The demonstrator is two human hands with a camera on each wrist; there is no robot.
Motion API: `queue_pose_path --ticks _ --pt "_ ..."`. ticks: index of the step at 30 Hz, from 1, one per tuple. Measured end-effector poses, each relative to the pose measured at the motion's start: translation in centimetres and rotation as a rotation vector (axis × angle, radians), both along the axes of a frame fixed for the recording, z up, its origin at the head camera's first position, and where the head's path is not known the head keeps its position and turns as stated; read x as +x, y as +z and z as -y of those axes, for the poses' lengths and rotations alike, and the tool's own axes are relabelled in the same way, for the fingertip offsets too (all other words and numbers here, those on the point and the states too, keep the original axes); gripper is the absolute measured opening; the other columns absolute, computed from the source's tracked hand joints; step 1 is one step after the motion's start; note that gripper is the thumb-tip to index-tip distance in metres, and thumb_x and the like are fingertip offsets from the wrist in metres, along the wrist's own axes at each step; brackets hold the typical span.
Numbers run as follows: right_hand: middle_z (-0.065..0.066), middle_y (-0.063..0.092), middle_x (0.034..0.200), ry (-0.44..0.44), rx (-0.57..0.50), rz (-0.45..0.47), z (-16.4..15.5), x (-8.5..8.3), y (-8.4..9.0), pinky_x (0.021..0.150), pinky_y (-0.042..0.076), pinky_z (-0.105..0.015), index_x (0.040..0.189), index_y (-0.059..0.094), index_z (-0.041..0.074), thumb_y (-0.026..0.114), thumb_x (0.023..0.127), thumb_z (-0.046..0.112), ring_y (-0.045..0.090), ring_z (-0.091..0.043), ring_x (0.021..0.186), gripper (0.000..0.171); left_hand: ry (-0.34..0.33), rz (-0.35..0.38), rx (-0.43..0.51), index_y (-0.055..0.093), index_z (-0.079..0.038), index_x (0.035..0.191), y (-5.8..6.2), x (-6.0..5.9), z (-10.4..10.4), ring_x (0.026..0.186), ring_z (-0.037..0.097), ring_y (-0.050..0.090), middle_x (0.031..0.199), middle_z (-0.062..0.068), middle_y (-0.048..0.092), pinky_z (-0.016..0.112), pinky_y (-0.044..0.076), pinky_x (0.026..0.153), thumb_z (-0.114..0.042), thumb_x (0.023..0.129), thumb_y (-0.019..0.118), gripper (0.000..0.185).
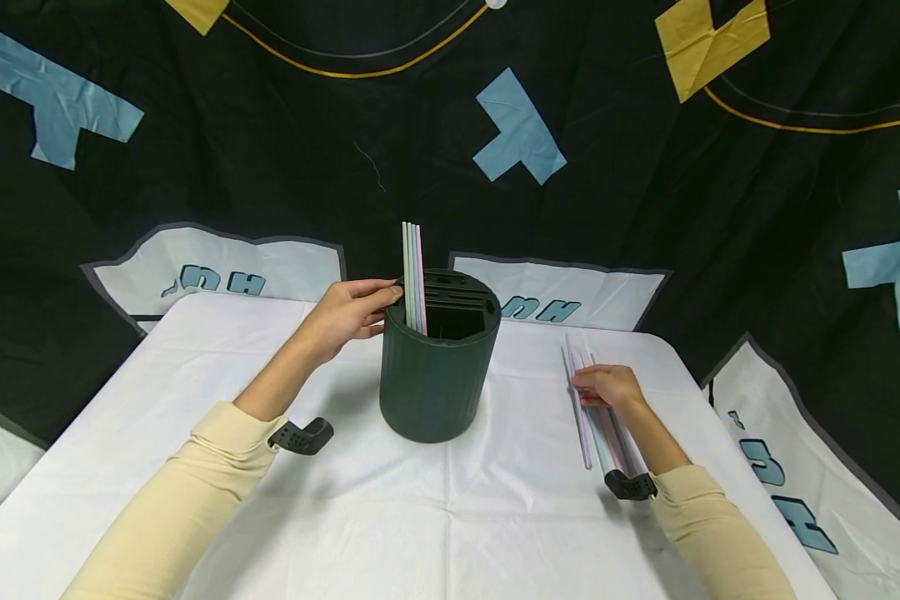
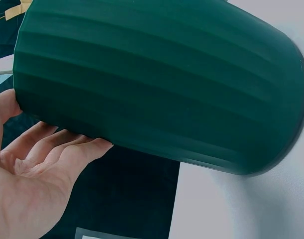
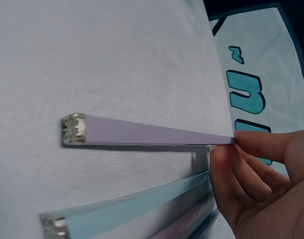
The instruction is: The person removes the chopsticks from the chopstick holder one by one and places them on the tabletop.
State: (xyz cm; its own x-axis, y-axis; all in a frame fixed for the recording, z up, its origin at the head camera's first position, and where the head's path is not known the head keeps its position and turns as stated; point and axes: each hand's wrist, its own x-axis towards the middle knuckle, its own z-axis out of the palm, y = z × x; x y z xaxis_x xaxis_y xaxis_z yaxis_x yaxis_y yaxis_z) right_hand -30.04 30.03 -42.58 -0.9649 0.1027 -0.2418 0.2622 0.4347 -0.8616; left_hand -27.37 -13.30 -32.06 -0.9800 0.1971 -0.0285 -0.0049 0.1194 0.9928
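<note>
A dark green ribbed utensil holder [image 1: 435, 392] with a slotted top stands on the table. My left hand [image 1: 352, 312] holds its upper left side, the thumb at the rim and the fingertips against the wall. Several pastel chopsticks [image 1: 414, 279] stand upright in the holder by that hand. To the right, my right hand [image 1: 607, 387] pinches a light purple chopstick [image 3: 142, 132] with a silver patterned end between thumb and fingers. Beneath that hand lie more chopsticks, among them a pale blue one [image 3: 122, 209] and a pink one, partly hidden by the hand.
A white cloth [image 1: 390, 533] covers the table. Behind it hangs a black curtain [image 1: 307, 167] with blue and yellow patches. Black straps with camera mounts [image 1: 303, 436] sit at both wrists.
</note>
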Motion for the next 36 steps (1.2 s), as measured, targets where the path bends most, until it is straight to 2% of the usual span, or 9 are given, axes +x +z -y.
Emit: queue_pose_path --ticks 4,12,23,32,36 --pt "0.001 0.072 0.087 0.007 0.041 0.003 -0.1 0.2 -0.4 0.066 0.062 -0.024 0.128 0.062 -0.011 0.069 0.095 0.013 0.066 -0.008 0.068 0.041 -0.002 -0.001 0.003 0.056 -0.005 0.143 -0.1 0.0 0.0 0.117 0.022 0.067 0.138 0.015 0.063 0.039 0.056 0.1 -0.028 0.101 0.064 0.048" --pt "-0.002 0.072 0.085 -0.007 0.07 0.001 -0.3 0.4 -0.8 0.062 0.061 -0.022 0.125 0.064 -0.01 0.069 0.095 0.012 0.065 -0.008 0.065 0.038 -0.003 -0.001 0.011 0.057 -0.005 0.142 -0.2 -0.1 0.0 0.107 0.014 0.069 0.136 0.016 0.064 0.039 0.056 0.099 -0.028 0.101 0.064 0.047" --pt "0.001 0.07 0.079 -0.015 0.083 -0.014 -0.1 0.5 -1.1 0.061 0.059 -0.019 0.122 0.065 -0.013 0.07 0.093 0.009 0.064 -0.006 0.064 0.036 0.002 0.001 0.005 0.057 -0.005 0.142 -0.1 -0.1 0.0 0.117 0.024 0.066 0.137 0.015 0.063 0.039 0.056 0.099 -0.028 0.101 0.064 0.048" --pt "-0.018 0.073 0.101 -0.027 0.189 -0.039 0.1 0.8 -0.8 0.065 0.058 -0.017 0.118 0.068 -0.01 0.067 0.095 0.014 0.065 -0.009 0.07 0.033 0.002 -0.001 0.006 0.057 -0.005 0.142 0.0 0.1 0.0 0.114 0.021 0.067 0.137 0.016 0.063 0.039 0.056 0.099 -0.027 0.101 0.064 0.047" --pt "-0.02 0.072 0.107 -0.011 0.17 -0.06 0.5 1.0 0.3 0.069 0.057 -0.017 0.119 0.067 -0.01 0.064 0.097 0.016 0.066 -0.011 0.078 0.033 0.001 0.001 0.004 0.057 -0.005 0.143 0.0 0.0 0.0 0.118 0.024 0.066 0.138 0.016 0.063 0.039 0.056 0.099 -0.028 0.101 0.064 0.048"
